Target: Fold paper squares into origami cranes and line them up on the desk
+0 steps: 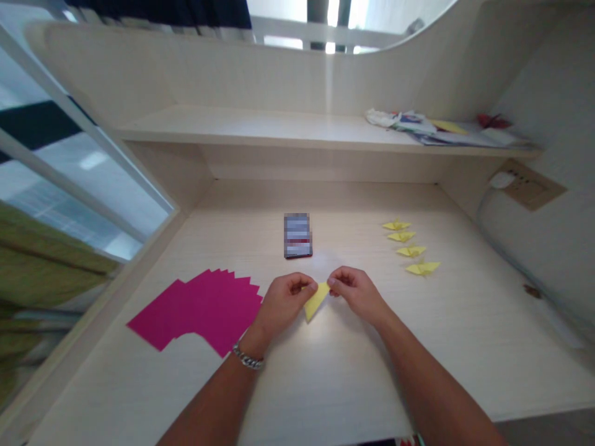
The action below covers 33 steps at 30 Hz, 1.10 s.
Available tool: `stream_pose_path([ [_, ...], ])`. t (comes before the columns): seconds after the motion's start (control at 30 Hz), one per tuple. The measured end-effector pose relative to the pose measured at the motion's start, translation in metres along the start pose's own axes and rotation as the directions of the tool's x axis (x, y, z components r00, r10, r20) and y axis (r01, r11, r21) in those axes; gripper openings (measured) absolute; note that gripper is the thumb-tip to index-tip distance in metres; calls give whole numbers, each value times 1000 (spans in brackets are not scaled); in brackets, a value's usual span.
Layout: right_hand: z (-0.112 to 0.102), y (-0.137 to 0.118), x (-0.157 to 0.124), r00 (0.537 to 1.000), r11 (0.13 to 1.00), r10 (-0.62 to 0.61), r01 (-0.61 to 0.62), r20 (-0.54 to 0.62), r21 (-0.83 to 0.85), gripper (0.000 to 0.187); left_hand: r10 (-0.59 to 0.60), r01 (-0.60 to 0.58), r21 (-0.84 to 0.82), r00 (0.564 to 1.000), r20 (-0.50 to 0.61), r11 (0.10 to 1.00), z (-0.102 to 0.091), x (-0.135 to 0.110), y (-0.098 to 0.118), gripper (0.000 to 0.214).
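A small folded piece of yellow paper (pixel 316 301) is held between my two hands above the desk, its pointed end toward me. My left hand (pixel 289 301) pinches its upper left corner between thumb and fingers. On the other side, the thumb and fingertips of my right hand (pixel 356 291) are closed on its upper right corner. Magenta paper sheets (pixel 209 306) lie fanned out left of my left hand, partly behind that wrist. Off to the right sit several yellow origami cranes (pixel 422 267) in a column.
A phone (pixel 298 236) with a blurred screen lies beyond my hands. The desk (pixel 320 390) runs back to a raised shelf (pixel 279 127), where papers (pixel 446 129) are piled at the right. A cable (pixel 499 248) hangs from a wall socket (pixel 530 184).
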State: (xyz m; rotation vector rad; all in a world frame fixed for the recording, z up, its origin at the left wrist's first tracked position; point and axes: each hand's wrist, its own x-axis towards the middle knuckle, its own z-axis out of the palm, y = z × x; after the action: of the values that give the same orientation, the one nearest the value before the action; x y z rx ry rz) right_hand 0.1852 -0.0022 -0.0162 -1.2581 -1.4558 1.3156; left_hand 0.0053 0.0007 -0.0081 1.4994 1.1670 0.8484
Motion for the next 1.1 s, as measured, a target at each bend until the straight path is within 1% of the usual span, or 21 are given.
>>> stream_pose_path([
  [0.1,1,0,-1,1000,998,-14,15,17,-54,14,34,-36,28,998,56,999,2,-2,1,18],
  [0.17,0,-1,-2,1000,997,-17,18,15,-72,15,32,-35,51,998,57,998,3,-2,0,16],
  [0.37,-16,-5,0,999,999,-6,4,-48,-44,19,0,-1,36,999,46,999,-5,-1,-1,12],
  [0.5,-26,-4,1,995,998,-24,18,-99,-58,21,-12,11,21,998,57,1000,-10,0,3,10],
  [0.63,-23,-6,-1,998,995,-23,16,-67,-102,20,-33,32,7,997,69,999,-8,0,7,11],
  [0.73,-17,-9,-3,998,990,-29,21,-61,-140,19,-42,38,40,995,95,998,-5,-1,6,11],
  [0.8,-13,-10,-3,997,994,-22,14,-73,-104,20,-46,39,57,993,111,998,-4,-3,5,10],
  [0.87,-8,-10,-2,997,1000,21,-20,-71,11,21,-32,25,66,993,116,998,-4,-3,4,10],
  [0.93,-3,-8,-1,996,988,80,-74,-37,136,24,-10,2,69,994,112,998,-3,-3,4,11],
  [0.97,-1,-6,-1,995,981,99,-95,-20,168,25,-2,-6,65,994,111,998,-3,-3,3,12],
  [1.1,3,-3,0,995,980,94,-85,-42,181,24,7,-9,13,991,132,1000,-2,-3,3,11],
])
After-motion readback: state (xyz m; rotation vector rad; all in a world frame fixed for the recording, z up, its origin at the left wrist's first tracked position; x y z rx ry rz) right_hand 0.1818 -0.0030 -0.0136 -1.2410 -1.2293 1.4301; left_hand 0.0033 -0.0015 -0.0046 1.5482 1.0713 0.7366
